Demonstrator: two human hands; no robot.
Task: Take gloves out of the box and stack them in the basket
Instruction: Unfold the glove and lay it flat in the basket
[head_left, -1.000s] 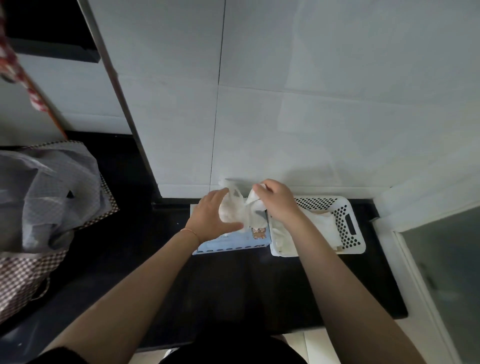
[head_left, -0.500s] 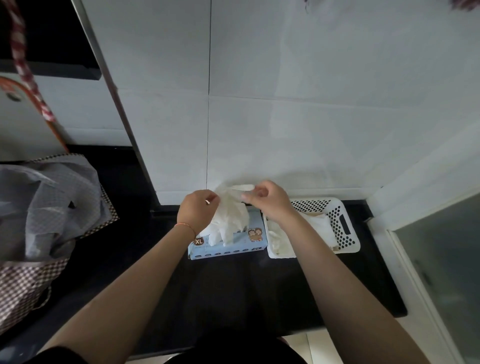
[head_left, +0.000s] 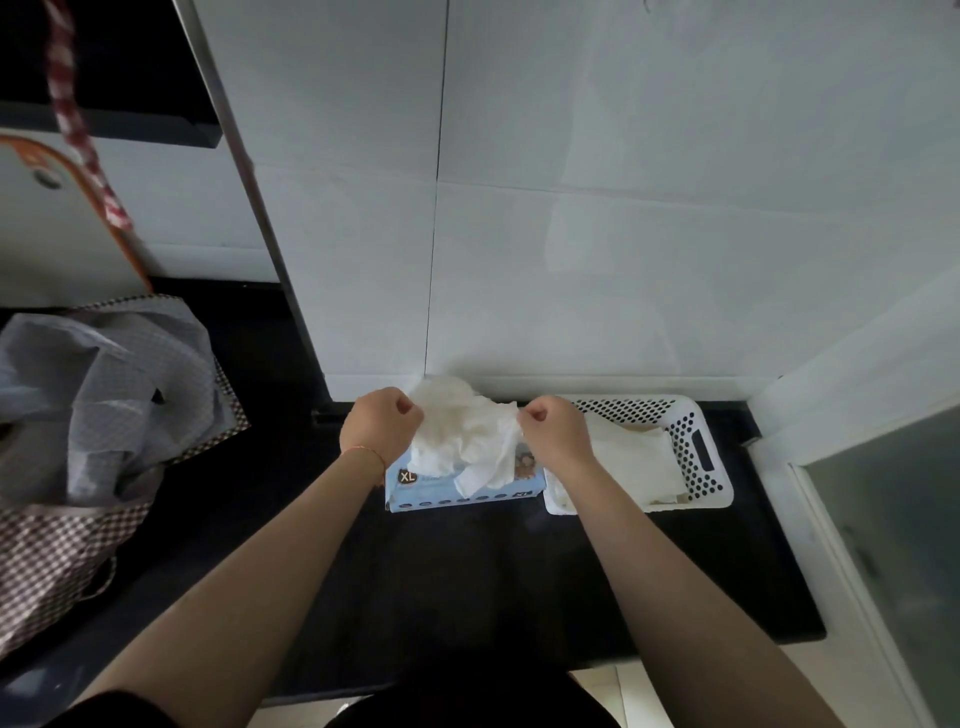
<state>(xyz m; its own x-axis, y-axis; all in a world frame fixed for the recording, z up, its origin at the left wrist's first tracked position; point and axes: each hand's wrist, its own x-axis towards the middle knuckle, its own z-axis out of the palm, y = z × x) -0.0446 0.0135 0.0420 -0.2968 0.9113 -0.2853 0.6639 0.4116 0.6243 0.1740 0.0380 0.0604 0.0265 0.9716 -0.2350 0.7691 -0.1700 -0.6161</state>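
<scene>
A white glove (head_left: 467, 441) hangs stretched between both hands, just above the light blue glove box (head_left: 431, 493) marked XL. My left hand (head_left: 379, 423) pinches the glove's left edge and my right hand (head_left: 553, 431) pinches its right edge, fingers curled. The box lies on the black counter against the wall. Right beside it stands a white perforated basket (head_left: 701, 457) with flat white gloves (head_left: 634, 462) stacked inside. My right forearm hides the basket's near left corner.
A checked bag (head_left: 78, 499) holding grey cloth stands on the counter at the far left. White tiled wall rises right behind box and basket. A glass panel (head_left: 893, 545) borders the counter on the right. The black counter (head_left: 467, 582) lies between me and the box.
The hands have moved apart, spreading the glove wider above the box. The left hand shifted its hold from the glove's middle to its left edge.
</scene>
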